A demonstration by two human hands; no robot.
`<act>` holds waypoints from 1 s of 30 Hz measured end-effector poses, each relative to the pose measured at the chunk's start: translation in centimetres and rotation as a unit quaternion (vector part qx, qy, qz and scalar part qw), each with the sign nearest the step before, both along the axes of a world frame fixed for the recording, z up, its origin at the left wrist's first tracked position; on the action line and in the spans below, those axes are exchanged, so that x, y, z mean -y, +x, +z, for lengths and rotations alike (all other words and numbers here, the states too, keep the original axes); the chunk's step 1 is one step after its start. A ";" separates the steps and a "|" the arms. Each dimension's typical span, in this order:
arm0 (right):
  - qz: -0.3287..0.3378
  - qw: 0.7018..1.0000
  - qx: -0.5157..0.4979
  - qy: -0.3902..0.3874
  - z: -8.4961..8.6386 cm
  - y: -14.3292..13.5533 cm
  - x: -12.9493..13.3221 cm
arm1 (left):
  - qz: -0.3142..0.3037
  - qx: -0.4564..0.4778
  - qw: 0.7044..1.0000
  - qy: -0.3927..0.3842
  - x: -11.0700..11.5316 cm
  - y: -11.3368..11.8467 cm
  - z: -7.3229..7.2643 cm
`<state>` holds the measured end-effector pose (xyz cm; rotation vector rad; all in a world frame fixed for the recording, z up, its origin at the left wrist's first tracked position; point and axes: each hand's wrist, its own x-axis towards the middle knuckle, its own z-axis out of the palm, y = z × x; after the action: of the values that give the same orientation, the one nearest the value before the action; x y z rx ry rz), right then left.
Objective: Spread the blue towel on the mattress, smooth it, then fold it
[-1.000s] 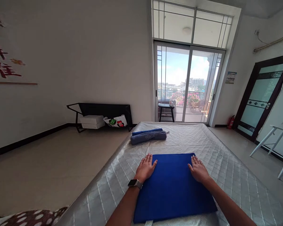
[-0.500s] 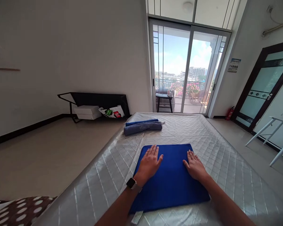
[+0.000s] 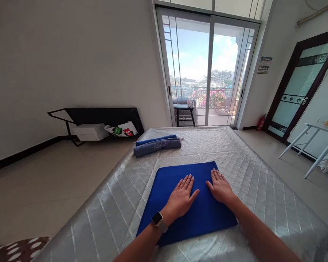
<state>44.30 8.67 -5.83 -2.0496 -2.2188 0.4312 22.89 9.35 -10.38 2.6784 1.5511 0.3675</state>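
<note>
A blue folded cloth [image 3: 164, 185], smooth and squarish, lies flat on the silvery quilted mattress [image 3: 120, 218]. My left hand [image 3: 181, 198] rests palm down near the middle of the cloth, fingers stretched forward and thumb out to the right. A watch [image 3: 157, 218] is on the left wrist. On the cloth's right edge lies my right hand [image 3: 221, 186], also flat, with its thumb pointing left. Neither hand grips anything. Beyond the cloth, a rolled grey-blue towel [image 3: 158, 146] with lettering sits beside a rolled blue cloth [image 3: 156, 139].
Left of the mattress, a low black frame [image 3: 101, 118] against the wall holds white boxes [image 3: 90, 131] and a printed bag [image 3: 123, 129]. Glass sliding doors [image 3: 210, 72] stand beyond the mattress. A white table [image 3: 317, 136] is at right; brown polka-dot fabric [image 3: 22, 249] shows at lower left.
My left hand has slid from the cloth's left side toward its middle, nearer my right hand. My right hand stays by the right edge. The view has shifted slightly.
</note>
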 end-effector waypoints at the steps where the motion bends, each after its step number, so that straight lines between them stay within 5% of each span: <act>1: -0.001 1.000 -0.005 -0.003 -0.1 0.0 0.0 | 0.016 -0.007 1.000 -0.005 -0.6 -0.8 -0.1; 9: 0.001 1.000 -0.024 -0.005 -0.2 0.1 -0.2 | 0.164 -0.051 0.985 -0.006 -5.9 -8.6 -1.0; 15: 0.004 0.999 -0.049 0.009 0.2 -0.2 0.1 | 0.178 -0.053 0.982 -0.019 -7.6 -11.9 -1.7; 19: 0.000 0.998 -0.061 0.005 0.6 -0.4 0.2 | 0.170 -0.078 0.982 -0.035 -7.5 -12.3 -0.7; 24: 0.002 0.997 -0.076 0.014 0.1 -0.6 -0.1 | 0.150 -0.083 0.985 -0.009 -5.7 -8.8 1.9; 30: 0.015 0.997 -0.059 0.041 -0.8 -0.4 -0.3 | -0.058 -0.003 0.998 0.021 -0.2 2.8 3.1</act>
<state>43.94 8.93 -6.65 -1.9015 -2.1631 0.4424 25.70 9.60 -7.25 2.7864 1.3959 0.3923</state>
